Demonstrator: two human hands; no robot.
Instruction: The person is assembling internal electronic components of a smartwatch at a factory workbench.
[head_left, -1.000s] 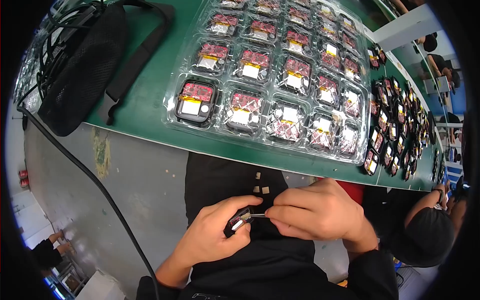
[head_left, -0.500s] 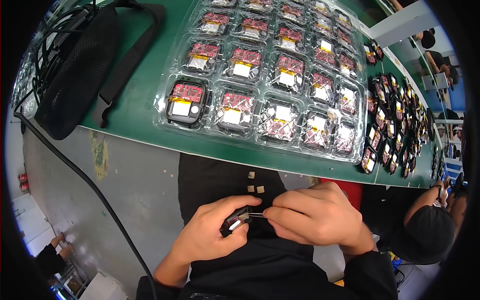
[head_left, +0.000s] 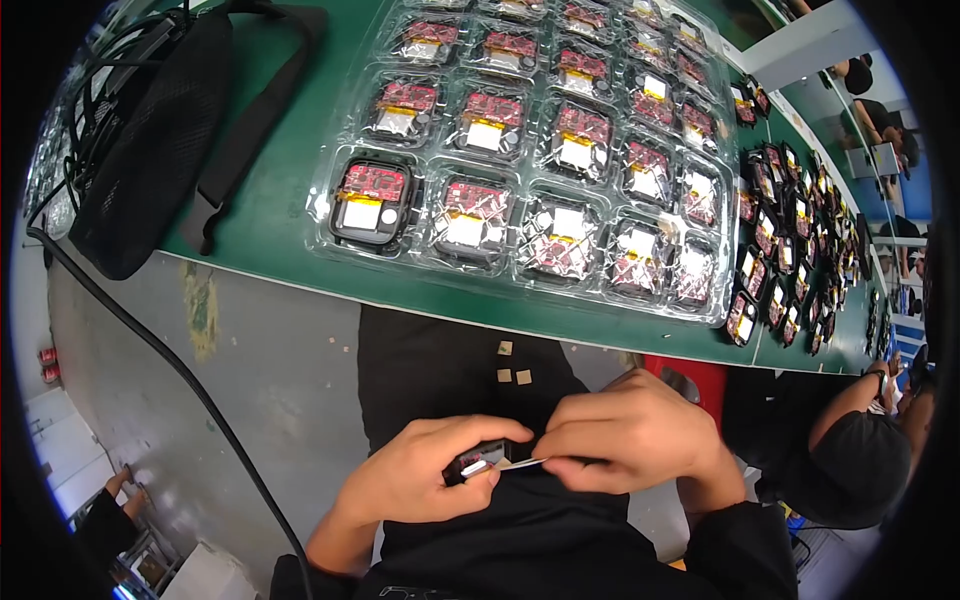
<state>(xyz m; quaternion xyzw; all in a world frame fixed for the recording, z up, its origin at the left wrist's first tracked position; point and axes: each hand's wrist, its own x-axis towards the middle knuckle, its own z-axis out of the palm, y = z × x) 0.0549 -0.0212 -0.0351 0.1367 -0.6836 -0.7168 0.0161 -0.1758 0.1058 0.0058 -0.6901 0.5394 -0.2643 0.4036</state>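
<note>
Above my lap, my left hand grips a small black device housing between thumb and fingers, the thumb along its lower edge. Part of a dark red circuit board and a white block show inside the tilted housing; my fingers cover the rest. My right hand pinches thin metal tweezers, their tips at the housing's right side. Close to those tips is a small pale piece; whether the tweezers clamp it I cannot tell. Several small beige squares lie on my dark trousers beyond my hands.
On the green table ahead stands a clear plastic tray with rows of similar devices. More devices crowd the table's right side. A black mesh bag lies at left, and a black cable hangs down. Another person sits at right.
The housing has tilted in my left hand, so less of its inside shows. My right hand has turned slightly, and the tweezers now slant downward to the left.
</note>
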